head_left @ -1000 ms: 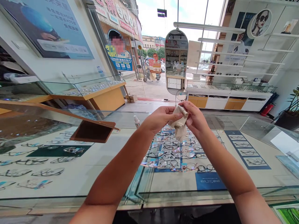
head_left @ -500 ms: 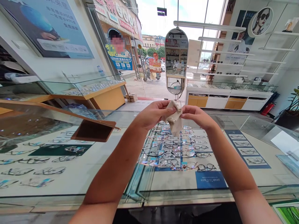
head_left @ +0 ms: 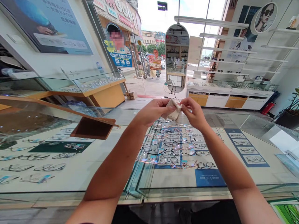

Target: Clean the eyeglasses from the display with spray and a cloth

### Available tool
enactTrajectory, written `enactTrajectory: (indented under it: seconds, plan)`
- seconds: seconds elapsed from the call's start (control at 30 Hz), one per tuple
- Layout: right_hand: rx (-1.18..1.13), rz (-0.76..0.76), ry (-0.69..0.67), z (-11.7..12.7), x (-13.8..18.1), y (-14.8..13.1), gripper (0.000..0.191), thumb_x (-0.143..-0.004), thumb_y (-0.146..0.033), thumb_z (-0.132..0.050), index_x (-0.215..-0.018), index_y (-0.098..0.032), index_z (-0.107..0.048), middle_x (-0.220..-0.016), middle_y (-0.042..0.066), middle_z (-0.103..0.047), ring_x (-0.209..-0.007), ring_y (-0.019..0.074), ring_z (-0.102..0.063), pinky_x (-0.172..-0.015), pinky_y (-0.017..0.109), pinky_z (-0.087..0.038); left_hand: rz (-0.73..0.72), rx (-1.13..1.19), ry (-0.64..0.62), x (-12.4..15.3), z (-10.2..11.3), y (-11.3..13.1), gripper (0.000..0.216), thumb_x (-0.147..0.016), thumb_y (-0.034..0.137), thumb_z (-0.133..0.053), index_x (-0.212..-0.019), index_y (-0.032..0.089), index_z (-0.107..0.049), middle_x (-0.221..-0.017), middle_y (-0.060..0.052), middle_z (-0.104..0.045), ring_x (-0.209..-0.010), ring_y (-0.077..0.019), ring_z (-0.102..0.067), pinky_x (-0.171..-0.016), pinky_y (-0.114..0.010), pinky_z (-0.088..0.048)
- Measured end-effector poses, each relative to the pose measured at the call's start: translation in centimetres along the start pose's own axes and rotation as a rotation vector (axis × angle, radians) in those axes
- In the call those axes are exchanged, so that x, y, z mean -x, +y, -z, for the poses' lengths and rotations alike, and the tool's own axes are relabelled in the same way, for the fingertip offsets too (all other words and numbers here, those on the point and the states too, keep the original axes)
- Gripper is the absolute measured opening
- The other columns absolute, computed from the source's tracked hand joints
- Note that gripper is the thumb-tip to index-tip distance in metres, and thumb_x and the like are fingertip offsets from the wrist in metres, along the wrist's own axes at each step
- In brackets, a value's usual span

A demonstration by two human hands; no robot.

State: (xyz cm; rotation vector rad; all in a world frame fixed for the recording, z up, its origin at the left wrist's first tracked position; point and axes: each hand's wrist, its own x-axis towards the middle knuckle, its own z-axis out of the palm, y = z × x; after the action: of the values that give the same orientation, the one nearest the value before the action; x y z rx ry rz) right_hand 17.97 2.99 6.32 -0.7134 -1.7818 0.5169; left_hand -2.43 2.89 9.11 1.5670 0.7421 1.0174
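Note:
Both of my hands are raised over a glass display counter [head_left: 233,121]. My left hand [head_left: 153,112] is closed, pinching a small beige cleaning cloth [head_left: 172,109]. My right hand [head_left: 193,114] is closed too, its fingertips pinching the cloth's right end from the other side. A thin-rimmed pair of eyeglasses [head_left: 169,86] sticks up out of the cloth between the two hands; only one lens and a bit of frame show, the rest is wrapped in the cloth.
Rows of eyeglasses [head_left: 177,149] lie under the glass below my hands. A brown hinged panel [head_left: 90,128] stands open at the left. An oval mirror [head_left: 176,56], white shelves [head_left: 233,49] and a second counter [head_left: 102,90] stand beyond, by the street door.
My hands have shifted slightly left and up. The hanging cloth is now bunched tighter between my fingers, and the lens showing above it has moved from the right hand's side toward the left.

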Motion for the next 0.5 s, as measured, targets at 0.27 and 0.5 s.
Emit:
enactTrajectory:
  seconds: [0.27,0.5]
  plan:
    - [0.361,0.031,-0.011,0.3,0.5,-1.8,0.017,-0.101,-0.032,-0.050,-0.099,-0.022,-0.063,-0.085,0.003,-0.068,-0.075,0.0172,-0.054,-0.073,0.032,-0.039,-0.110,-0.191,0.032,0.1,0.4,0.1,0.042,-0.077,0.054,-0.084,-0.091,0.015,-0.079,-0.080,-0.005,-0.068,-0.070,-0.0132,-0.053,-0.061,-0.025,-0.039]
    - [-0.027,-0.230,0.080,1.0,0.1,-2.4,0.023,-0.089,-0.046,-0.070,-0.091,-0.024,-0.076,-0.076,-0.001,-0.066,-0.070,0.0146,-0.047,-0.069,0.033,-0.037,-0.057,-0.197,-0.021,0.2,-0.2,0.3,0.030,-0.076,0.045,-0.082,-0.086,0.017,-0.078,-0.078,-0.003,-0.067,-0.069,-0.0137,-0.053,-0.064,-0.027,-0.039]
